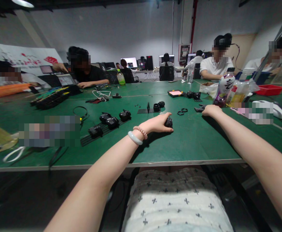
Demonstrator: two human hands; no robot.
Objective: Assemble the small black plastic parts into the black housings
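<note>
My left hand (159,123), with a beaded bracelet and a pale bangle at its wrist, is closed on a small black part (169,122) just above or on the green table. Further right, my right hand (212,111) is closed on a dark tool that looks like pliers (199,109), its jaws pointing left. Between the hands lie two black rings (180,113). Beyond my left hand, a slotted black strip (143,111) has an upright plate, with round black parts (156,107) beside it. Left of my forearm, another slotted strip (85,140) carries several black parts (109,121).
A purple-labelled bottle (224,88) stands beyond my right hand, near a pink phone (248,115) and a red tray (270,89). Cables and a black bundle (50,96) lie on the left. Co-workers sit across the green table (155,154). A green bottle (121,78) stands there.
</note>
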